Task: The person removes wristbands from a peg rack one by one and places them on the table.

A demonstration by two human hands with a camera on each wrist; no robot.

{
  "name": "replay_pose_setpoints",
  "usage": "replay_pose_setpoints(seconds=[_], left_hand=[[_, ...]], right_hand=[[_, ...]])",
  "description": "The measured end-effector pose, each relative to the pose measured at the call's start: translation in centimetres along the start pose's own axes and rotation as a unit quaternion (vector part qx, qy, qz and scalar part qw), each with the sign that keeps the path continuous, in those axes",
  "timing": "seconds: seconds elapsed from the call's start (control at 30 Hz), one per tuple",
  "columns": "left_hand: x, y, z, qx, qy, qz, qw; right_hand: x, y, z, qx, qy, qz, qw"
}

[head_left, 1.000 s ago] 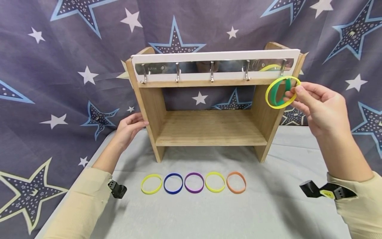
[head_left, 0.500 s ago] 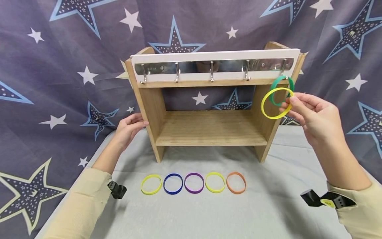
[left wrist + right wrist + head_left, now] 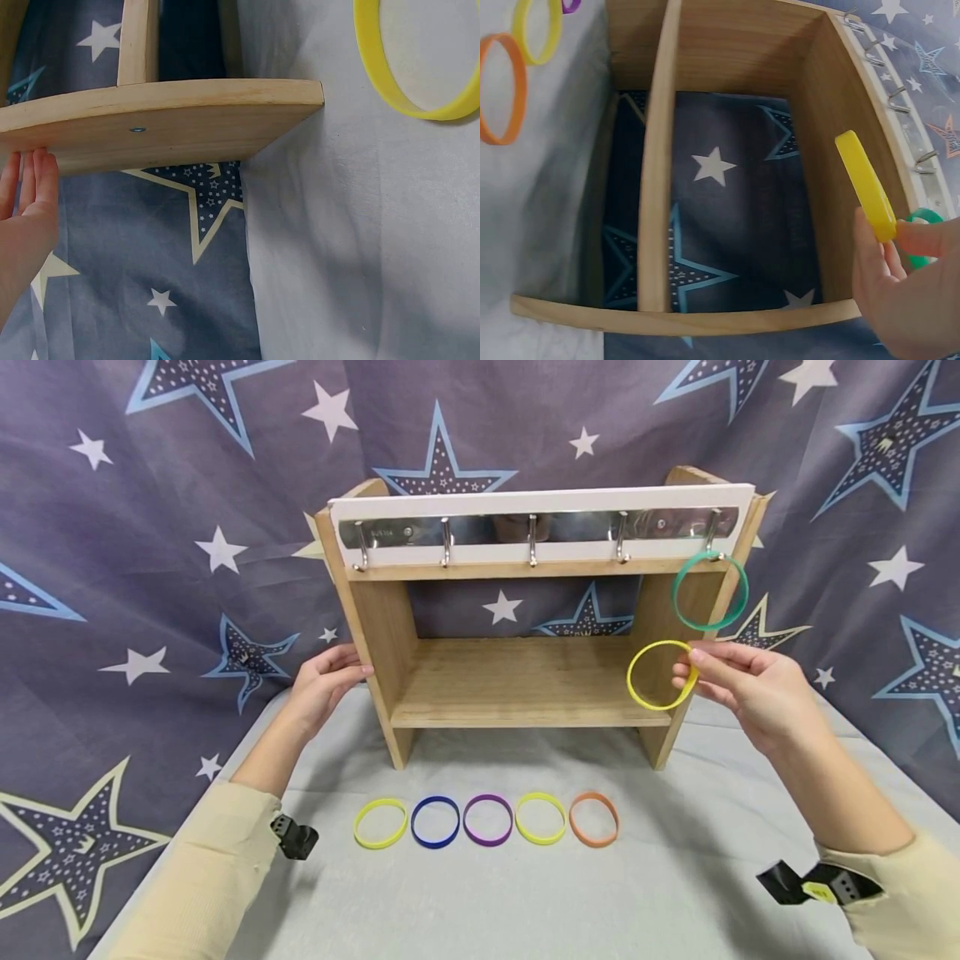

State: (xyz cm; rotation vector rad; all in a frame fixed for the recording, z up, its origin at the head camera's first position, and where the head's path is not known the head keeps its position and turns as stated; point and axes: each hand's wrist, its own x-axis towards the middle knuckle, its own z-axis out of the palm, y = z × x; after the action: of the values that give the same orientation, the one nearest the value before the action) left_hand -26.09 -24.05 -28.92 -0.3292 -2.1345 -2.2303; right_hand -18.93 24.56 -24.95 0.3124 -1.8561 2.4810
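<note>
My right hand [image 3: 757, 693] pinches a yellow silicone wristband [image 3: 630, 679] between thumb and fingertips, in front of the right side of a wooden shelf unit [image 3: 532, 681]. Above it, a green wristband [image 3: 677, 597] hangs from the rightmost metal hook [image 3: 712, 531]. In the right wrist view the held yellow wristband [image 3: 866, 186] appears nearly edge-on, and the green wristband [image 3: 925, 216] is partly hidden behind the hand. At the other end, my left hand [image 3: 324, 687] rests against the unit's left panel; straight fingers [image 3: 28, 180] touch its outer face in the left wrist view.
On the grey cloth before the unit lie several wristbands in a row: yellow [image 3: 357, 827], blue [image 3: 436, 844], purple [image 3: 488, 841], yellow [image 3: 541, 839] and orange [image 3: 595, 842]. A steel hook rail [image 3: 491, 529] runs along the white top board. Star-patterned fabric [image 3: 180, 485] hangs behind.
My right hand has moved down and left with the yellow wristband, away from the hook. The green wristband, earlier behind the yellow one, now hangs in full view. My left hand stays put.
</note>
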Motion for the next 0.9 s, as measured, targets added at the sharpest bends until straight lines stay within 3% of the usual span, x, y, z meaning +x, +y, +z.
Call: replay_pose_setpoints(seconds=[0.23, 0.4, 0.73, 0.9], left_hand=[[0.0, 0.0, 0.0, -0.007, 0.000, 0.004, 1.0000], [0.0, -0.1, 0.0, -0.007, -0.001, 0.005, 1.0000], [0.0, 0.0, 0.0, -0.001, -0.002, 0.005, 1.0000], [0.0, 0.0, 0.0, 0.001, 0.000, 0.003, 1.0000]], right_hand=[[0.0, 1.5, -1.1, -0.061, -0.065, 0.052, 0.9946], [0.1, 2.7, -1.7, -0.085, -0.098, 0.068, 0.9892], [-0.1, 4.7, -2.3, -0.097, -0.108, 0.131, 0.9807], [-0.4, 5.7, -2.7, -0.138, -0.112, 0.149, 0.9727]])
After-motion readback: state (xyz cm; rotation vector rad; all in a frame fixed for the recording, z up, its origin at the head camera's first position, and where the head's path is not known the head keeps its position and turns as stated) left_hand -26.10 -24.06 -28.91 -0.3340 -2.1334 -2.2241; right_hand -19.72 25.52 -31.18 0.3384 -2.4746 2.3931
